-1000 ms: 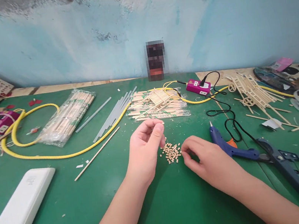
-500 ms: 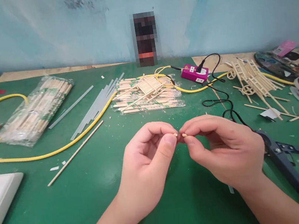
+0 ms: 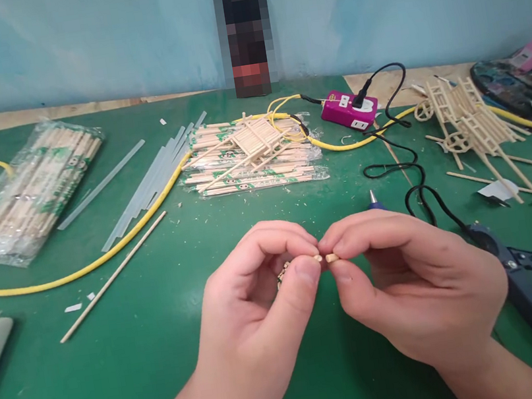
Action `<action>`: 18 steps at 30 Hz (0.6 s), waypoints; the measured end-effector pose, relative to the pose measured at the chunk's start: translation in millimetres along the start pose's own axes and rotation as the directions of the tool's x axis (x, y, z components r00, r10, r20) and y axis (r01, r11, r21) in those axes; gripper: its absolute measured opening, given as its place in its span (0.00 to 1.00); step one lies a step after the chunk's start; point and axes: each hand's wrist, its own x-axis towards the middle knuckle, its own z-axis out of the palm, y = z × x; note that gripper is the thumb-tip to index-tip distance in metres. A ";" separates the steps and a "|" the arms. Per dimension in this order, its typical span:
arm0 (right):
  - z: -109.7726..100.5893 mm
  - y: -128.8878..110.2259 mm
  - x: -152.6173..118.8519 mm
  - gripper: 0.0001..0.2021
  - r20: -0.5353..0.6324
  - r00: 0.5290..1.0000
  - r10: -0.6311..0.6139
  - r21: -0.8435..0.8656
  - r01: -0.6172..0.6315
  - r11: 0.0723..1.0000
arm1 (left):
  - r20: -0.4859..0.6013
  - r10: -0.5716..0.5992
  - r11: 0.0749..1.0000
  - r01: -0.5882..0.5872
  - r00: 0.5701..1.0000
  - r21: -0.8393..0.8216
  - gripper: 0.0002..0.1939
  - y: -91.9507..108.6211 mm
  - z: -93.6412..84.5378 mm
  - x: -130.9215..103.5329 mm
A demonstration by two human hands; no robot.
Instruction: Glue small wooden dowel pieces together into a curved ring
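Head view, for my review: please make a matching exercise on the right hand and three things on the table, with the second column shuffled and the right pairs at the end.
1. right hand
2. power strip
3. small stick frame
4. cluster of translucent sticks

A. on top of plastic-wrapped sticks
B. beside the yellow cable, left of the wrapped sticks
C. pinching a small wooden piece
D. magenta, with a black plug in it

Pairs: 1-C, 2-D, 3-A, 4-B

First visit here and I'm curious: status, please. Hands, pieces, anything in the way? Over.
Left fingers pinching wood bit. Right fingers pinching second bit. Bits close, slight gap. No obstruction seen between them.
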 end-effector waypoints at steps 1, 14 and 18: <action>0.4 0.4 -0.1 0.18 0.001 1.000 0.008 -0.002 -0.008 1.000 | 0.000 -0.003 1.000 0.003 1.000 -0.004 0.06 -0.2 0.0 0.2; 3.2 0.6 0.1 0.18 0.005 1.000 0.012 -0.007 -0.012 1.000 | 0.018 0.007 1.000 -0.007 1.000 0.024 0.05 -1.7 0.6 -1.3; 3.5 1.1 0.7 0.18 0.004 1.000 0.006 -0.009 -0.006 1.000 | 0.022 0.012 0.999 -0.013 1.000 0.031 0.05 -2.1 0.3 -1.5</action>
